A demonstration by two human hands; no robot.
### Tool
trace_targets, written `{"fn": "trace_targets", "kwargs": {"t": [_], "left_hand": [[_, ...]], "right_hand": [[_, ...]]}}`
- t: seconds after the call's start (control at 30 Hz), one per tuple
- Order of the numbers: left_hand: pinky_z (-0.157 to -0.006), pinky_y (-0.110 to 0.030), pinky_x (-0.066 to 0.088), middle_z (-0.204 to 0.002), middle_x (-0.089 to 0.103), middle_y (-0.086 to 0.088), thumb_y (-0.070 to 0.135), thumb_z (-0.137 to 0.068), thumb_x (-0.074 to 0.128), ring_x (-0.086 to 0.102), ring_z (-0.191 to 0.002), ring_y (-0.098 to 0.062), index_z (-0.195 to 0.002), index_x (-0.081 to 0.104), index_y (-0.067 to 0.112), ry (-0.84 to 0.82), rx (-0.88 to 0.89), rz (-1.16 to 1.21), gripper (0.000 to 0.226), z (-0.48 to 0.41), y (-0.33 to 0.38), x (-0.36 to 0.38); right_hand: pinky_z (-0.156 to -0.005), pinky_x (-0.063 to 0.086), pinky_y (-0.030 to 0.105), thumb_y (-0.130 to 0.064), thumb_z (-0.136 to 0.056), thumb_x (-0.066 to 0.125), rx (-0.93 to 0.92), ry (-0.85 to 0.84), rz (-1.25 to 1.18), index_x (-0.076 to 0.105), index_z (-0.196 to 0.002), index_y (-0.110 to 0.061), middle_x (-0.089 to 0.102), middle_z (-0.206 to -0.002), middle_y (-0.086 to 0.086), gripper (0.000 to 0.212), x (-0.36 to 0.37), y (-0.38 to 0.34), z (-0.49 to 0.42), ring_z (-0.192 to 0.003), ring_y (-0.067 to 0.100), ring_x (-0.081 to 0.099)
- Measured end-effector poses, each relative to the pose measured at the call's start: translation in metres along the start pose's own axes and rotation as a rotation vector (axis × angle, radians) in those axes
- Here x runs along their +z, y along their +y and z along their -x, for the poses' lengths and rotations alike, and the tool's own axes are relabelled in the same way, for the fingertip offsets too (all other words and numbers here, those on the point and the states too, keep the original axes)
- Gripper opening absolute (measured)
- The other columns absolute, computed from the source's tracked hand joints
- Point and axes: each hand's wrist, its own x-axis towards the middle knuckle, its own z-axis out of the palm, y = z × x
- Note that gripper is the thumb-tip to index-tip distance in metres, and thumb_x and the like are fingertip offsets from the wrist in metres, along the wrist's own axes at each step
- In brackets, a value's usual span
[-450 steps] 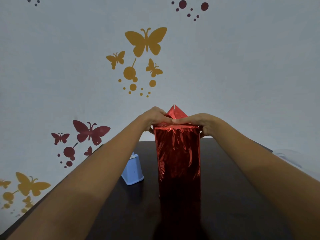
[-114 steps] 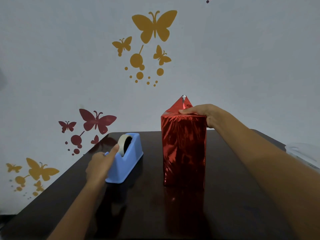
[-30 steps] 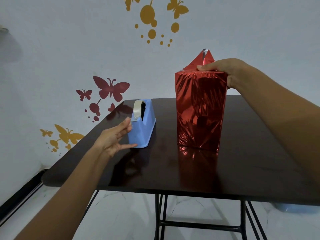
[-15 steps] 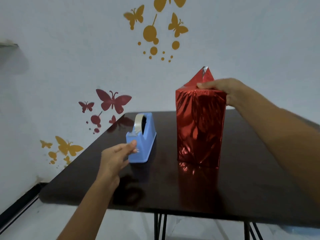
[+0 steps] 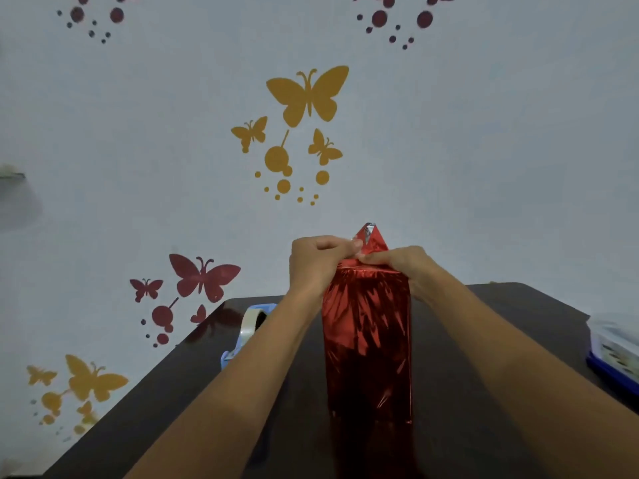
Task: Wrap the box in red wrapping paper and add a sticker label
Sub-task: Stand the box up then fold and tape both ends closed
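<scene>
Left hand (image 5: 318,261) is off the dispenser (image 5: 242,337) and pinching tape (image 5: 356,242) atop the box (image 5: 366,340), right hand (image 5: 397,264) pressing flat there, so sealing looks next.

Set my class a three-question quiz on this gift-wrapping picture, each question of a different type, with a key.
1. True or false: the red-wrapped box lies flat on the table.
2. Multiple choice: the blue tape dispenser stands (A) left of the box, (B) right of it, (C) on top of it.
3. Fill in: the right hand presses the folded paper on the box's ___, while the left hand pinches what looks like a tape strip beside the pointed flap.
Key: 1 false, it stands upright; 2 A; 3 top.
</scene>
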Motion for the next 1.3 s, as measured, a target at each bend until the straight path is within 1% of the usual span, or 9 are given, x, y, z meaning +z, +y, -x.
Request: {"fn": "trace_targets", "kwargs": {"t": [0.17,0.43,0.6,0.7,0.8,0.87,1.0,1.17,1.3], "left_hand": [[-0.091,-0.043,0.051,-0.070,0.073,0.004,0.025,-0.071,0.080,0.071,-0.081,-0.016,-0.063,0.076,0.023,0.028,0.019,-0.105,0.010,-0.008,-0.015,0.001],[-0.095,-0.038,0.019,-0.065,0.059,0.022,0.043,-0.080,0.069,0.050,-0.101,-0.001,-0.070,0.068,0.036,0.199,0.335,-0.660,0.012,-0.003,-0.015,0.006],[-0.086,-0.037,0.017,-0.093,0.057,0.023,0.043,-0.079,0.070,0.040,-0.117,-0.008,-0.076,0.069,0.034,0.183,0.270,-0.767,0.010,-0.009,-0.015,0.006],[-0.085,-0.039,0.025,-0.100,0.061,0.017,0.034,-0.077,0.074,0.047,-0.111,-0.015,-0.069,0.068,0.029,0.184,0.106,-0.647,0.011,-0.013,-0.012,0.006],[-0.082,-0.045,0.048,-0.083,0.069,-0.002,0.021,-0.073,0.076,0.063,-0.083,-0.021,-0.066,0.070,0.008,0.100,-0.049,-0.321,0.016,-0.017,-0.020,0.010],[-0.071,-0.040,0.050,-0.078,0.061,-0.012,0.015,-0.070,0.073,0.058,-0.073,-0.024,-0.080,0.065,0.001,0.082,-0.122,-0.180,0.019,-0.016,-0.022,0.012],[-0.075,-0.041,0.057,-0.116,0.046,-0.014,0.004,-0.070,0.074,0.061,-0.092,-0.026,-0.129,0.022,0.011,0.069,-0.304,0.071,0.079,-0.027,-0.021,0.007],[-0.082,-0.049,0.055,-0.105,0.055,-0.017,0.007,-0.063,0.075,0.062,-0.095,-0.034,-0.107,0.023,0.013,0.132,-0.392,-0.032,0.069,-0.038,-0.021,0.008],[-0.080,-0.048,0.055,-0.101,0.062,-0.019,0.011,-0.049,0.074,0.065,-0.089,-0.035,-0.114,0.040,0.001,0.132,-0.393,-0.041,0.074,-0.068,-0.038,0.006]], "right_hand": [[-0.081,0.056,0.044,-0.016,-0.042,0.094,0.010,0.008,0.019,0.066,-0.097,0.004,0.071,-0.094,0.016,0.065,-0.001,0.001,-0.006,-0.083,0.032,0.070],[-0.082,0.056,0.044,-0.013,-0.045,0.092,-0.018,0.019,0.050,0.065,-0.101,0.005,0.069,-0.099,0.018,0.064,0.001,0.001,-0.007,-0.087,0.033,0.069],[-0.083,0.056,0.044,-0.017,-0.036,0.093,-0.032,0.011,0.072,0.067,-0.099,0.003,0.069,-0.099,0.017,0.072,0.002,0.002,-0.005,-0.087,0.032,0.068],[-0.084,0.056,0.042,-0.018,-0.040,0.093,-0.043,0.000,0.095,0.066,-0.102,0.003,0.069,-0.099,0.017,0.071,0.002,0.000,-0.002,-0.087,0.032,0.069],[-0.081,0.057,0.041,-0.014,-0.055,0.089,-0.035,0.023,0.119,0.063,-0.105,0.005,0.069,-0.100,0.018,0.059,0.002,-0.001,0.000,-0.085,0.031,0.069],[-0.081,0.057,0.040,-0.015,-0.056,0.089,-0.045,0.025,0.122,0.063,-0.105,0.005,0.068,-0.102,0.018,0.060,0.003,-0.002,0.000,-0.086,0.031,0.068],[-0.082,0.056,0.040,-0.013,-0.060,0.087,-0.046,0.015,0.118,0.061,-0.106,0.006,0.067,-0.102,0.019,0.057,0.004,-0.003,0.003,-0.087,0.031,0.068],[-0.083,0.056,0.039,-0.011,-0.058,0.088,-0.050,0.007,0.122,0.061,-0.108,0.007,0.067,-0.104,0.018,0.059,0.004,-0.004,0.005,-0.088,0.031,0.068],[-0.079,0.057,0.037,-0.010,-0.057,0.088,-0.042,0.014,0.123,0.060,-0.110,0.006,0.067,-0.103,0.017,0.061,0.006,-0.006,0.008,-0.084,0.029,0.068]]}}
